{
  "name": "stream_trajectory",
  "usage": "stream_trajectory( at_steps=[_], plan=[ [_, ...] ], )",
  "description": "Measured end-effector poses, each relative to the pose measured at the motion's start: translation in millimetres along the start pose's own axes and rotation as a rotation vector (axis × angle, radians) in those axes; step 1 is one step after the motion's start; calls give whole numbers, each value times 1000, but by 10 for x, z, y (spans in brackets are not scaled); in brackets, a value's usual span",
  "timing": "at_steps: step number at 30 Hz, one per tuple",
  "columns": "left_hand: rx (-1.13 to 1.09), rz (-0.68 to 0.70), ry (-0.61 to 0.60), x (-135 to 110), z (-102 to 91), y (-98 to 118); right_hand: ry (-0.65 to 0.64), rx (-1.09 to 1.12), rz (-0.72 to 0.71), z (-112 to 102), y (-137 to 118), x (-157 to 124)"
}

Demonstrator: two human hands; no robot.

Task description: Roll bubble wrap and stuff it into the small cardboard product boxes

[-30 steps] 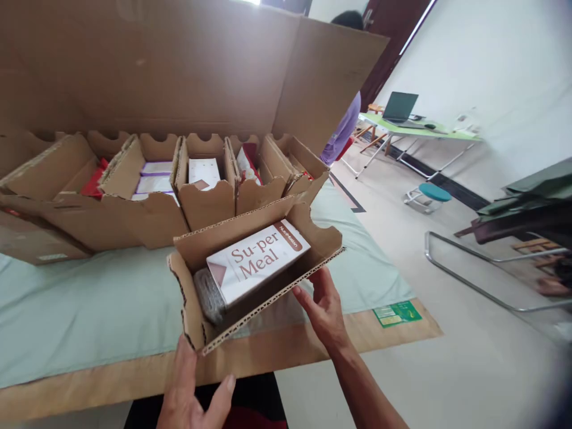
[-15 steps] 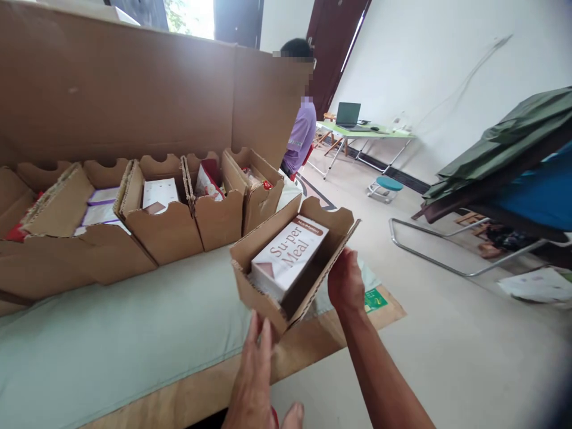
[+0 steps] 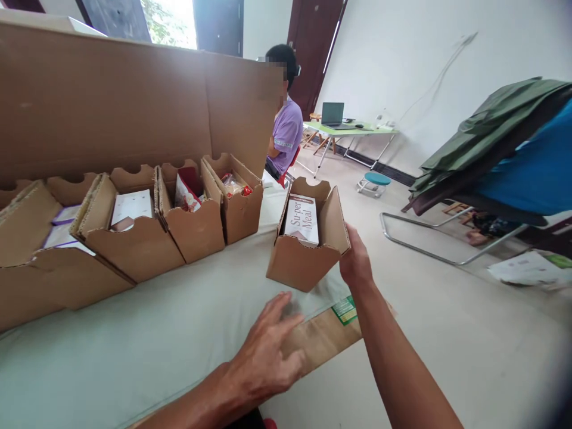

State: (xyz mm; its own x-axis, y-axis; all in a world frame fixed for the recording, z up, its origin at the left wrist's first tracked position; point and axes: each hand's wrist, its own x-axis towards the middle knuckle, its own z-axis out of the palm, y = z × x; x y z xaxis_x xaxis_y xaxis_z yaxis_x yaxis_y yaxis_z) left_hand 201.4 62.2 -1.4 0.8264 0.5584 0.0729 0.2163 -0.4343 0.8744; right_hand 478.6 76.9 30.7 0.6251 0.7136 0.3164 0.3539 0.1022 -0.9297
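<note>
Your right hand touches the right wall of the cardboard bin; its fingers are mostly hidden, so I cannot tell whether they clamp it. Your left hand is just in front of the bin, fingers apart. The white carton sits inside the bin. A row of boxes stands left of the bin on the green cloth.

white wall, pale floor, dark red door, bright window, light green table bearing a laptop, low teal stool, green cloth over a metal-framed chair
</note>
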Motion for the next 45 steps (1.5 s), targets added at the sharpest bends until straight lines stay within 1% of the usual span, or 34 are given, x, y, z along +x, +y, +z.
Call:
stream_trajectory(
  at_steps=[1,2,4,5,6,8,11,15,19,21,23,26,31,34,38,41,45],
  plan=[
    [46,14,59,-57,-72,-72,42,54,10,-59,39,-227],
    [86,19,122,-99,-143,-152,50,69,14,-99,63,-463],
    [147,-2,232,-130,-268,-319,96,13,-65,-115,49,-884],
    [172,-11,274,-122,-311,-399,116,-32,-118,-92,11,-1039],
    [197,-13,308,-104,-338,-471,131,-82,-167,-55,-44,-1143],
    [245,8,357,-62,-345,-586,136,-167,-230,35,-171,-1200],
    [290,45,396,-38,-292,-672,112,-243,-249,122,-335,-1041],
    [311,74,404,-49,-247,-701,105,-278,-250,112,-502,-831],
    [357,103,415,-40,-242,-731,121,-371,-338,55,-680,-850],
    [382,114,409,-36,-241,-746,79,-474,-359,33,-743,-868],
    [400,116,407,-37,-238,-754,22,-552,-322,14,-776,-852],
    [413,117,412,-42,-234,-760,-10,-588,-275,-11,-798,-782],
    [423,127,408,-35,-224,-762,-20,-600,-393,-80,-786,-614],
    [415,129,410,-28,-215,-758,-3,-553,-434,-157,-710,-414],
    [403,125,402,-26,-214,-754,-73,-450,-454,-199,-579,2],
    [394,124,394,-22,-224,-757,-156,-378,-465,-107,-503,347],
    [385,129,390,-15,-233,-765,-211,-259,-451,161,-394,763]
  ],
)
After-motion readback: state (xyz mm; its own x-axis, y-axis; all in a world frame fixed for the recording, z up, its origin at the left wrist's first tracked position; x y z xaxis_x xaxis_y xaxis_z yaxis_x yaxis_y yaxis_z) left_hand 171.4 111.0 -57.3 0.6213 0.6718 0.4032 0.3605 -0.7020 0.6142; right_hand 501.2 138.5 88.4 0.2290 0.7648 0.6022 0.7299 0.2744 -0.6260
